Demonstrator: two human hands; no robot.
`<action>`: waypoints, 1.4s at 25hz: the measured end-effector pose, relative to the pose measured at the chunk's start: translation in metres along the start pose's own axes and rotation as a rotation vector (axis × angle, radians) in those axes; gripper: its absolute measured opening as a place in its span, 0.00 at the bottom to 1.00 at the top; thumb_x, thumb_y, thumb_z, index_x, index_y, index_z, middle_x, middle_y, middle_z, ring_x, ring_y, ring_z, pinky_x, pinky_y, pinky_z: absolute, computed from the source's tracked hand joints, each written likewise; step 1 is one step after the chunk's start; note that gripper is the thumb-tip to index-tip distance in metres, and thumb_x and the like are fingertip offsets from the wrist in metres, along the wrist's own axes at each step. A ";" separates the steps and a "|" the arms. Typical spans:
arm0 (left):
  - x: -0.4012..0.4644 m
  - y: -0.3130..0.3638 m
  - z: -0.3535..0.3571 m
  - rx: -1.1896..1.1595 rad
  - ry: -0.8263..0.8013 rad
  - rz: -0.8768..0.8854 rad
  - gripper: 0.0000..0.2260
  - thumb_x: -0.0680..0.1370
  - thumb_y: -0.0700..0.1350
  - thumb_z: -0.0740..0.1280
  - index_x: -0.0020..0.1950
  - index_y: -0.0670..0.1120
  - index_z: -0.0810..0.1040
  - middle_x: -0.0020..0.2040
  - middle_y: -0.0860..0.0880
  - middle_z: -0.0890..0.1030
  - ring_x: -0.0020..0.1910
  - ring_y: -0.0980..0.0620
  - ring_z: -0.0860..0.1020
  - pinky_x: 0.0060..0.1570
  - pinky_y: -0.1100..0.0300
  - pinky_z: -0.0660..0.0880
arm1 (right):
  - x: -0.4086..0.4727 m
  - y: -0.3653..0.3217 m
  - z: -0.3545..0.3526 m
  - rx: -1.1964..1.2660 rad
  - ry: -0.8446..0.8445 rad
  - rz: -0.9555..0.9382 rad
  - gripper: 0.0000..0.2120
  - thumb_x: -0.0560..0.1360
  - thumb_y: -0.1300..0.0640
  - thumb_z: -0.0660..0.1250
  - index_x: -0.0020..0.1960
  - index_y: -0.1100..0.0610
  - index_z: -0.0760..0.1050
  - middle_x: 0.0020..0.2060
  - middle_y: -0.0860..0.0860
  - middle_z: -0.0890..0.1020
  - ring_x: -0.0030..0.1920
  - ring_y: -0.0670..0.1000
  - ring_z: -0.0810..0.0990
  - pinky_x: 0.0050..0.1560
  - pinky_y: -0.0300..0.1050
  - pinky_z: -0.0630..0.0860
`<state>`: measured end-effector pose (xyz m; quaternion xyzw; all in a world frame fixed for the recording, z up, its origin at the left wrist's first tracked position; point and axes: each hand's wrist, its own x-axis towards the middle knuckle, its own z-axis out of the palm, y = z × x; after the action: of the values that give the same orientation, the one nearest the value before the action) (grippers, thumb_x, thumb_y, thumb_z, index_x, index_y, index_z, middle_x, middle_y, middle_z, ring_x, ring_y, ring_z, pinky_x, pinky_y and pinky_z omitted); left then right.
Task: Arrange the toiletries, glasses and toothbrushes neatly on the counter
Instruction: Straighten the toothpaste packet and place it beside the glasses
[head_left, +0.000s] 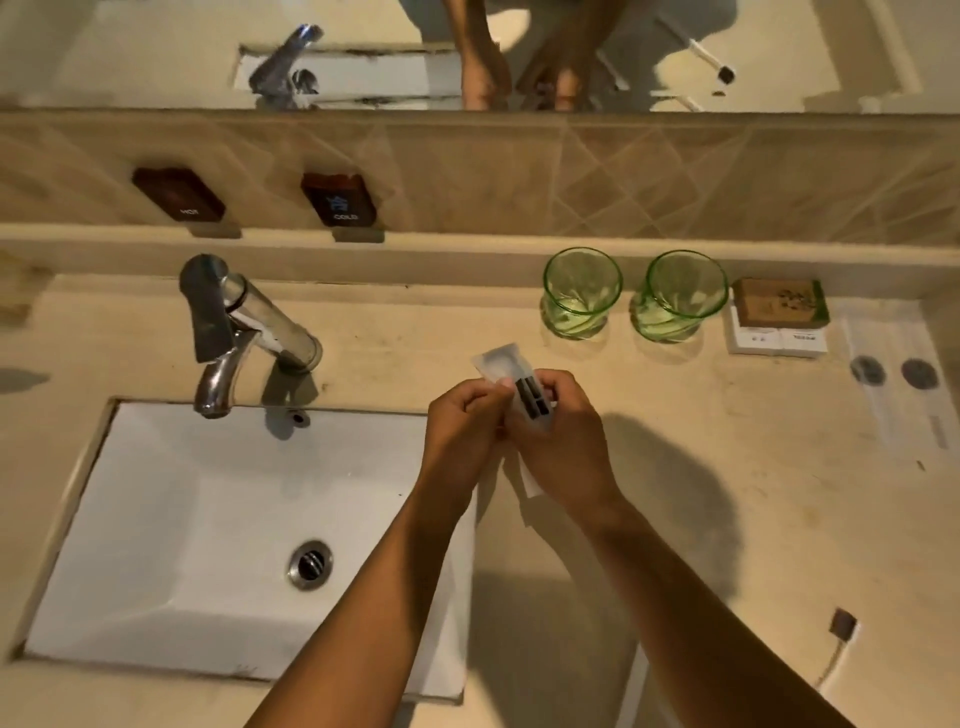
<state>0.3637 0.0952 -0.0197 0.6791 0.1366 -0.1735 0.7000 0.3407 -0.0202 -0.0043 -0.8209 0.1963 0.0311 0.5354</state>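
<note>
Toothbrush packet (511, 384), a thin clear sachet with dark bristle heads showing through it, sits pinched between both my hands above the beige counter (675, 493), just right of the white sink (182, 519). Going from the left: a chrome tap (244, 332) stands behind the basin. My left hand (462, 421) is closed on the packet's near left edge with thumb and fingertips. My right hand (558, 421) is curled shut round its lower half, the sealed pale top poking out beyond my fingers. I judge it very light, floppy and slick, so it should be held by the stiff handles inside, not the loose film, which could slide or crumple. Further right, two green glasses (582, 293) stand side by side near the back ledge; they look fragile and smooth, best taken round the wall, low down. Just beside them are small boxed toiletries (776, 317), then more flat wrapped packets (893, 379) lying on the counter
</note>
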 end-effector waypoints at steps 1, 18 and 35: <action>0.006 0.002 -0.005 -0.013 0.036 -0.004 0.10 0.81 0.45 0.68 0.50 0.38 0.84 0.46 0.38 0.84 0.43 0.46 0.83 0.47 0.51 0.81 | 0.001 -0.003 0.009 -0.010 -0.018 -0.018 0.17 0.78 0.44 0.69 0.61 0.53 0.75 0.50 0.50 0.81 0.44 0.47 0.81 0.38 0.28 0.74; 0.136 0.028 -0.014 0.550 0.148 0.090 0.07 0.79 0.48 0.71 0.43 0.47 0.82 0.35 0.50 0.81 0.37 0.53 0.80 0.41 0.59 0.76 | 0.081 0.008 0.057 0.054 0.262 0.132 0.10 0.78 0.50 0.69 0.58 0.43 0.76 0.48 0.42 0.84 0.46 0.42 0.83 0.47 0.42 0.84; 0.130 0.009 -0.019 0.484 0.273 0.209 0.06 0.82 0.53 0.67 0.58 0.58 0.77 0.51 0.61 0.79 0.49 0.63 0.79 0.48 0.72 0.76 | 0.077 0.023 0.053 -0.143 0.370 -0.029 0.14 0.78 0.45 0.65 0.58 0.51 0.79 0.47 0.46 0.80 0.42 0.43 0.77 0.41 0.26 0.71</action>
<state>0.4857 0.1066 -0.0683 0.8538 0.1134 -0.0351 0.5068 0.4119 -0.0034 -0.0671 -0.8512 0.2769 -0.1139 0.4311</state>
